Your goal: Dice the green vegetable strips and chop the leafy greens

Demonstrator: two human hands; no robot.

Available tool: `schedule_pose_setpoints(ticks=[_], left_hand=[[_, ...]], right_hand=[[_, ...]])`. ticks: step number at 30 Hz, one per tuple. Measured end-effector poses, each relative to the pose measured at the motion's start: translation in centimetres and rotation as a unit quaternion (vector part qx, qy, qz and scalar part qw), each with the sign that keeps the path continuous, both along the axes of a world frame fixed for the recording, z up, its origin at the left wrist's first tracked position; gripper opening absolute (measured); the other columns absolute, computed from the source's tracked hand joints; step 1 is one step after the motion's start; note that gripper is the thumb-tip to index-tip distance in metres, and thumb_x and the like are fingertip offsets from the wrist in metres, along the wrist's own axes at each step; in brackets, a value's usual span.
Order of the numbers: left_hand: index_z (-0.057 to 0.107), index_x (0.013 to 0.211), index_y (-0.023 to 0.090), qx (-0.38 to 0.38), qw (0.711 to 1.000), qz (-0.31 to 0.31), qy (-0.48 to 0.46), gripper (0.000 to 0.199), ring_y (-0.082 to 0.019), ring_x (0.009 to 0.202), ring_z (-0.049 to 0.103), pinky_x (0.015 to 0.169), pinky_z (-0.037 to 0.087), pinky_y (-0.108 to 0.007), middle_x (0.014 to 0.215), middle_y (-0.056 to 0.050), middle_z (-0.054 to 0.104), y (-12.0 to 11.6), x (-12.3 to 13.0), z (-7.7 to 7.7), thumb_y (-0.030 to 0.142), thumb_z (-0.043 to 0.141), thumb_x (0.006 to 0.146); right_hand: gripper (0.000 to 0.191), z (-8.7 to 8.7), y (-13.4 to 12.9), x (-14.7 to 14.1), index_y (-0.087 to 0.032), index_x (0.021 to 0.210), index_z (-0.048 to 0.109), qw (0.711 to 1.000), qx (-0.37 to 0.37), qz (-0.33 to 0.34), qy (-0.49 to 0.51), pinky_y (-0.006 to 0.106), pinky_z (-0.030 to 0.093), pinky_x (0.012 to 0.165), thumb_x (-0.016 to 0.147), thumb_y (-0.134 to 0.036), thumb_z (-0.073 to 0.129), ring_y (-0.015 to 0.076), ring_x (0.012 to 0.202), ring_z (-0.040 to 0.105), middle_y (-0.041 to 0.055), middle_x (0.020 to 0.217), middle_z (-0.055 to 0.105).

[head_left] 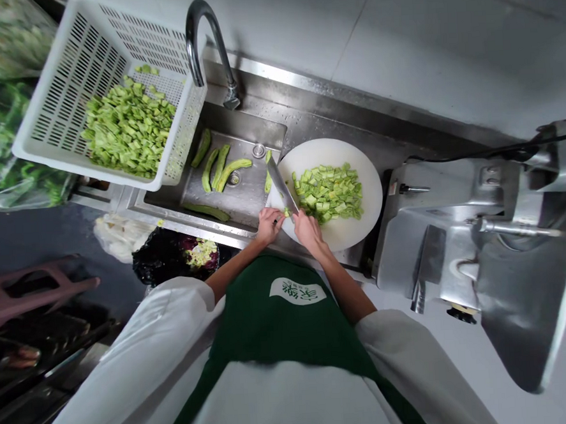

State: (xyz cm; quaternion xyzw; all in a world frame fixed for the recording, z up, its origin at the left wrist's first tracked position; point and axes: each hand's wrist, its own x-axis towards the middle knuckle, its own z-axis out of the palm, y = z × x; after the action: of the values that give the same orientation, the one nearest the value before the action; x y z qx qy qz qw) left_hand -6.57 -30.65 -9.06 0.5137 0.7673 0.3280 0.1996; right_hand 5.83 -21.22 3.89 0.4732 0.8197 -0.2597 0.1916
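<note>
My right hand (pixel 308 229) is wrapped around the handle of a broad kitchen knife (pixel 280 181), its blade pointing up and left over the left edge of a round white cutting board (pixel 330 236). My left hand (pixel 270 225) is beside the board's lower left edge, fingers bent together at a small pale green gourd piece (pixel 287 212) close to the blade. A heap of chopped green gourd (pixel 332 191) covers the middle of the board. Behind the blade, a longer strip of gourd (pixel 268 171) is partly hidden.
Several long peeled gourds (pixel 220 166) lie in the steel sink (pixel 190 191) under a curved faucet (pixel 206 12). A white basket (pixel 88 166) of cut pieces stands at its left. A black waste bag (pixel 151 258) sits below; a metal slicing machine (pixel 435 196) is on the right.
</note>
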Motion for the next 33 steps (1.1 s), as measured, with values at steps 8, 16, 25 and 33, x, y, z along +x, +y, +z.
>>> schedule_pose_setpoints(ticks=[8,16,25,33], left_hand=[[0.064,0.118,0.021,0.052,0.999,0.004,0.003,0.031,-0.021,0.138,0.047,0.117,0.041,-0.039,0.144,-0.013,0.049,5.3,-1.1,0.6,0.040,0.045,0.103],[0.038,0.157,0.017,-0.002,0.993,-0.108,0.055,0.101,-0.044,0.156,0.010,0.123,0.018,-0.062,0.168,-0.021,0.014,8.3,0.0,1.9,0.077,0.062,0.081],[0.051,0.151,0.025,-0.019,0.982,-0.164,0.091,0.092,-0.050,0.154,0.003,0.121,0.009,-0.070,0.165,-0.016,0.024,9.2,6.5,2.1,0.069,0.075,0.074],[0.043,0.154,0.018,0.054,0.998,-0.024,0.020,0.068,-0.031,0.151,0.027,0.123,0.031,-0.048,0.162,-0.017,0.025,9.9,7.0,2.4,0.050,0.056,0.094]], right_hand=[[0.043,2.6,4.2,7.3,-0.010,0.119,0.061,0.989,0.103,-0.110,0.000,0.030,0.044,0.082,0.108,-0.036,0.030,0.0264,0.093,0.067,0.0178,0.102,0.073],[0.039,1.6,8.1,16.2,-0.006,0.122,0.060,0.954,0.146,-0.249,-0.082,0.036,0.046,0.085,0.104,-0.029,0.034,0.0309,0.101,0.069,0.0254,0.104,0.071],[0.035,-1.2,4.5,15.3,-0.009,0.123,0.058,0.960,0.083,-0.255,-0.074,0.038,0.049,0.089,0.104,-0.026,0.032,0.0301,0.102,0.071,0.0226,0.104,0.072],[0.031,-5.6,3.5,22.8,-0.023,0.087,0.050,0.844,-0.069,-0.453,0.278,0.026,0.045,0.047,0.090,-0.053,0.051,0.0140,0.043,0.048,-0.0080,0.050,0.045]])
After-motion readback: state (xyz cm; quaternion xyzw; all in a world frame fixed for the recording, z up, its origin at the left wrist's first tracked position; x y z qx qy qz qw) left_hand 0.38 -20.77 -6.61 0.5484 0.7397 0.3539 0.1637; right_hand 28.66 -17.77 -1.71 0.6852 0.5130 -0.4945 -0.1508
